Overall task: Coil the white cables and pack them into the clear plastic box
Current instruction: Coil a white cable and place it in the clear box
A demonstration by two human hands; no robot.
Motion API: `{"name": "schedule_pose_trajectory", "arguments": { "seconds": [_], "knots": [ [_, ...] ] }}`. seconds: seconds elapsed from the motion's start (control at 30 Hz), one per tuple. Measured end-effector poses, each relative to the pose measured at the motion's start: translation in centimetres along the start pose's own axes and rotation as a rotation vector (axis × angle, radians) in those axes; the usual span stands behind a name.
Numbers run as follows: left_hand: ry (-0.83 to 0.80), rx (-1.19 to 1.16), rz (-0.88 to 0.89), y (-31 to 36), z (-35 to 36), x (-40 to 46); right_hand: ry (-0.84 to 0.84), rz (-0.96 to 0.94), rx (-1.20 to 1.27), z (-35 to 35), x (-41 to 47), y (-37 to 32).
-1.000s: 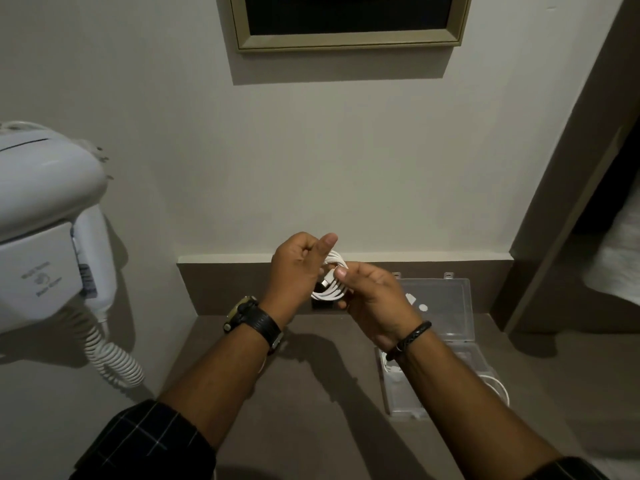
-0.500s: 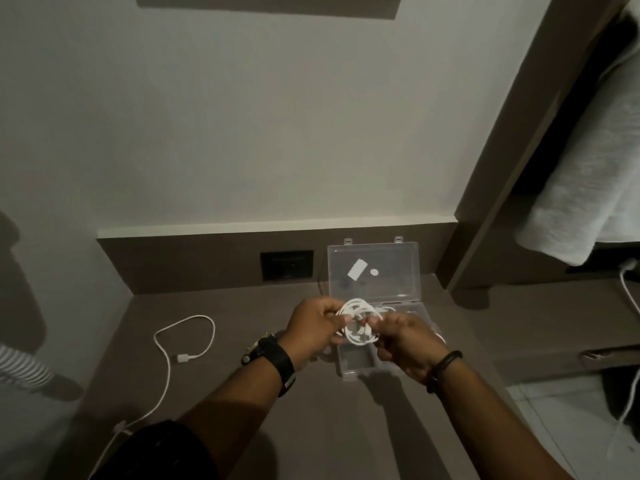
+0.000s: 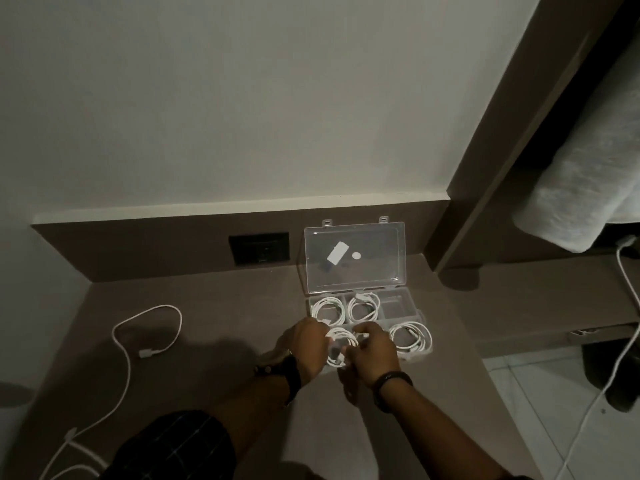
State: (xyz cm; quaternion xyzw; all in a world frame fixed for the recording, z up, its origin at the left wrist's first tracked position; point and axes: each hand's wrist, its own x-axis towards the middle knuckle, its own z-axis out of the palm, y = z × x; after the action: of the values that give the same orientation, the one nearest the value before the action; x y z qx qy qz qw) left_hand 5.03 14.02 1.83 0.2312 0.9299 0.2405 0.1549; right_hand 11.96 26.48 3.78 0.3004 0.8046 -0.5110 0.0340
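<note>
A clear plastic box [image 3: 394, 306] with several compartments lies on the brown counter, its lid [image 3: 381, 258] standing open against the back ledge. Coiled white cables fill three compartments: back left [image 3: 329, 310], back middle [image 3: 363, 308] and front right [image 3: 412, 337]. My left hand [image 3: 306, 344] and my right hand [image 3: 374, 348] together hold a coiled white cable [image 3: 341, 344] down in the front left compartment. Both hands pinch its loops. A loose uncoiled white cable [image 3: 145, 327] lies on the counter to the left.
A black wall socket [image 3: 259, 247] sits in the back ledge left of the lid. A grey towel [image 3: 585, 174] hangs at the right, with another white cable [image 3: 623, 292] dangling below it. The counter's right edge drops to a tiled floor.
My hands have come down from in front of the wall to the box, carrying the coiled cable into the front left compartment. The view has tilted down and right.
</note>
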Motion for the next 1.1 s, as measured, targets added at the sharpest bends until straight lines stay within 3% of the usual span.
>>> {"name": "schedule_pose_trajectory", "arguments": {
  "seconds": [0.13,0.27,0.37,0.53,0.67,0.83,0.9,1.0,1.07,1.1],
  "knots": [
    [-0.047,0.029,0.055,-0.9,-0.1,1.1,0.076,-0.121,-0.203,0.9,1.0,0.2],
    [0.178,-0.079,0.105,-1.1,0.2,0.1,0.066,-0.186,-0.325,1.1,1.8,-0.1],
    [0.219,-0.104,0.097,-1.1,0.2,-0.1,0.088,-0.198,-0.362,1.2,1.9,-0.1],
    [0.084,0.131,0.313,-1.4,0.0,0.0,-0.041,-0.281,-0.46,0.6,2.2,0.1],
    [-0.062,0.338,0.362,-2.3,-0.2,-0.4,-0.205,-0.388,-0.635,-0.8,2.8,0.8],
    [-0.01,0.58,0.553,-1.1,-1.9,-0.8,-0.247,-0.473,-0.926,-1.3,3.6,0.5],
    [0.127,0.621,0.602,-1.2,-1.5,-0.7,-0.287,-0.449,-1.01,-1.0,3.5,0.1],
    [0.232,0.561,0.482,-0.9,-0.6,-0.7,-0.33,-0.405,-1.011,-0.9,3.6,-0.6],
    [0.168,0.565,0.323,-0.1,-0.5,-0.3,-0.381,-0.384,-0.966,-1.2,3.9,-0.7],
    [0.058,0.552,0.221,0.2,-0.7,0.0,-0.428,-0.357,-0.94,-1.4,4.0,-0.7]
  ]
}}
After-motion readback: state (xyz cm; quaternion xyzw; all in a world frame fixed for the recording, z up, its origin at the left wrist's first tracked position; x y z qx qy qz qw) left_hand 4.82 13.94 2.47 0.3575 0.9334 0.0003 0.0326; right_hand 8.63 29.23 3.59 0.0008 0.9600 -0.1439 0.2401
